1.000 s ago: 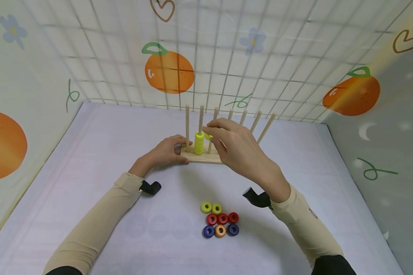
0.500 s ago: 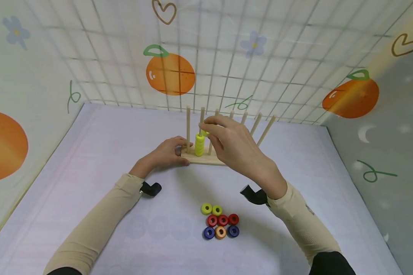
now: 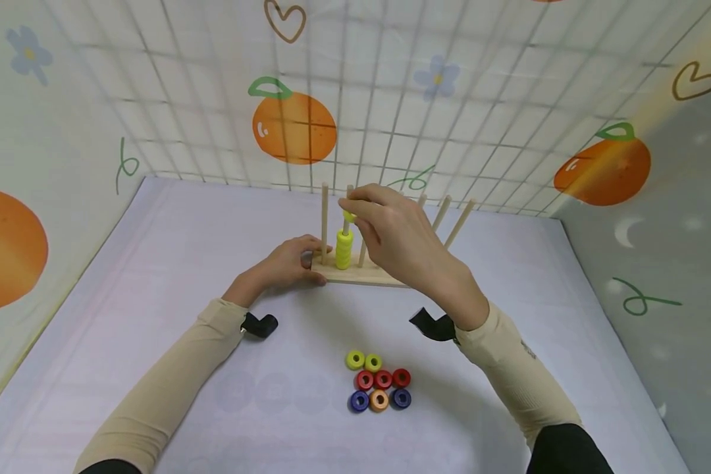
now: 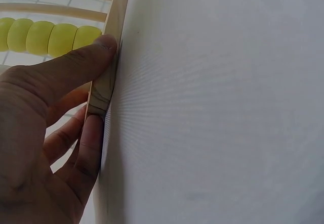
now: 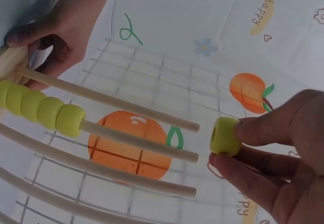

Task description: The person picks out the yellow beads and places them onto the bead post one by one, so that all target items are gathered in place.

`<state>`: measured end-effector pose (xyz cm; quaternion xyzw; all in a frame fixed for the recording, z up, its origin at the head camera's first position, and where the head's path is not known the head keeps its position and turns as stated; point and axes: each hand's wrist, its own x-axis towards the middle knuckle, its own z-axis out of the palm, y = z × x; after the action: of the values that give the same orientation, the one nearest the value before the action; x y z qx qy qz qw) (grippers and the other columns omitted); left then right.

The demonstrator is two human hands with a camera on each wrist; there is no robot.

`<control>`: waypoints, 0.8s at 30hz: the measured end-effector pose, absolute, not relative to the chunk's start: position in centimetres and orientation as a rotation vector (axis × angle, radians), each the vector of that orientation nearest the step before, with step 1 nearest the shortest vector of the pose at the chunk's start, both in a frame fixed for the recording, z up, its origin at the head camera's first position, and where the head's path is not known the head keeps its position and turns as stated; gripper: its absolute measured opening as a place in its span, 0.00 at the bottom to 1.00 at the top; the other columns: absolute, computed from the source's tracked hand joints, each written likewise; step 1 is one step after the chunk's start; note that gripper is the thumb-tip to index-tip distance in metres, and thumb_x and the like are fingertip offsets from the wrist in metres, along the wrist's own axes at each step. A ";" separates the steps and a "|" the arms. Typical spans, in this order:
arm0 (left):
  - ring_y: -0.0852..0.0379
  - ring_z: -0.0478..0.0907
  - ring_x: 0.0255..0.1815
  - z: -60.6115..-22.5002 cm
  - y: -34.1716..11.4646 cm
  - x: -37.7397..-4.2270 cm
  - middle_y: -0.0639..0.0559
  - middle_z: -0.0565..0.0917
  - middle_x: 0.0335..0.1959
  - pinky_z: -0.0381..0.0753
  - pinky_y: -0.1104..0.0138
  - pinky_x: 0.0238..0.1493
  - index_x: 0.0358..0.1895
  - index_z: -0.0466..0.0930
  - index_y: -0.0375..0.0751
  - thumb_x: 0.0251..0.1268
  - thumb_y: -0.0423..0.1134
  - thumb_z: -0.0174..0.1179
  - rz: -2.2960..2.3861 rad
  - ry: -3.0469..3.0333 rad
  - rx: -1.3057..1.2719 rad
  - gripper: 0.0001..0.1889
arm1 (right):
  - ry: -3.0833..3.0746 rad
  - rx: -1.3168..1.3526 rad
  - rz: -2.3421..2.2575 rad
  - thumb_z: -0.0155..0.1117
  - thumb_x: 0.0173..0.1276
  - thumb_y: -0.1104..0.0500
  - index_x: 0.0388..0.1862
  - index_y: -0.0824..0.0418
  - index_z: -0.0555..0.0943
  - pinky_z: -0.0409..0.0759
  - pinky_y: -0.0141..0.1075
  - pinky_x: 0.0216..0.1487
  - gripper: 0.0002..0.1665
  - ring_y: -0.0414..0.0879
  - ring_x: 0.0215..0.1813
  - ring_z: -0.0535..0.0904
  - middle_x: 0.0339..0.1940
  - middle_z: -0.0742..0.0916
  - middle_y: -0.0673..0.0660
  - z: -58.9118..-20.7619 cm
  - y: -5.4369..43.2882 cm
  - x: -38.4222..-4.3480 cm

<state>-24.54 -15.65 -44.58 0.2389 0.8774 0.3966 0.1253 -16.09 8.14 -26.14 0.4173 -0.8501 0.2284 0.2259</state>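
My left hand [image 3: 287, 263] grips the left end of the wooden base [image 4: 104, 85], thumb along its front and fingers behind. Upright wooden pegs [image 3: 324, 224] stand in a row on this base. On the second peg from the left sits a stack of several yellow beads [image 3: 343, 250]. With thumb and fingers, my right hand [image 3: 405, 240] pinches another yellow bead [image 5: 226, 136]. In the right wrist view that bead is just off the peg tips, its hole turned toward them, apart from the second peg [image 5: 142, 141]. My right hand hides part of the middle pegs in the head view.
Loose beads lie on the white table nearer the body: two yellow beads [image 3: 364, 361], three red beads [image 3: 382, 379], two blue beads [image 3: 359, 401] and an orange bead [image 3: 379, 400]. Behind the rack rises a wire grid [image 3: 385, 125] covered by a printed sheet.
My right hand has moved up and slightly left, raising the pinched yellow bead toward the top of the second peg. My left hand stays on the base, and the loose beads lie as before.
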 end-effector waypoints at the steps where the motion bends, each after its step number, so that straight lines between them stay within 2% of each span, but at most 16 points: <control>1: 0.52 0.70 0.62 -44.6 -15.7 -24.5 0.52 0.75 0.62 0.78 0.58 0.56 0.63 0.79 0.43 0.50 0.45 0.79 1.155 2.559 0.696 0.34 | -2.338 1.150 0.624 0.58 0.68 0.75 0.55 0.69 0.84 0.80 0.37 0.37 0.18 0.53 0.47 0.83 0.51 0.85 0.62 -26.1 8.1 -16.2; 8: 0.52 0.71 0.58 -44.8 -15.7 -24.5 0.52 0.76 0.62 0.78 0.57 0.53 0.61 0.80 0.45 0.51 0.45 0.79 1.138 2.578 0.734 0.32 | -2.330 1.132 0.596 0.58 0.67 0.76 0.54 0.68 0.85 0.77 0.36 0.34 0.19 0.51 0.43 0.82 0.49 0.86 0.60 -25.9 7.7 -17.1; 13: 0.52 0.71 0.57 -44.8 -15.7 -24.5 0.53 0.76 0.61 0.78 0.57 0.52 0.61 0.80 0.45 0.51 0.46 0.78 1.145 2.582 0.738 0.32 | -2.342 1.109 0.577 0.57 0.67 0.75 0.54 0.68 0.85 0.76 0.37 0.31 0.19 0.52 0.45 0.82 0.49 0.86 0.61 -25.9 7.5 -17.9; 18: 0.53 0.72 0.56 -44.8 -15.7 -24.5 0.54 0.76 0.60 0.79 0.58 0.52 0.60 0.80 0.45 0.52 0.45 0.78 1.154 2.583 0.731 0.31 | -2.366 1.090 0.557 0.58 0.68 0.75 0.54 0.68 0.85 0.78 0.38 0.35 0.18 0.53 0.48 0.82 0.50 0.86 0.61 -25.9 7.4 -18.4; 24: 0.53 0.73 0.58 -44.9 -15.7 -24.7 0.55 0.76 0.60 0.78 0.57 0.54 0.60 0.80 0.46 0.52 0.45 0.78 1.154 2.579 0.715 0.30 | -2.354 1.082 0.564 0.57 0.68 0.75 0.54 0.67 0.85 0.78 0.38 0.34 0.18 0.52 0.49 0.82 0.50 0.86 0.60 -25.9 7.4 -18.7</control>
<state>-24.68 -15.69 -44.89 0.2438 0.8791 0.3935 0.1132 -18.66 7.40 -25.90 0.3960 -0.8612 0.2063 0.2427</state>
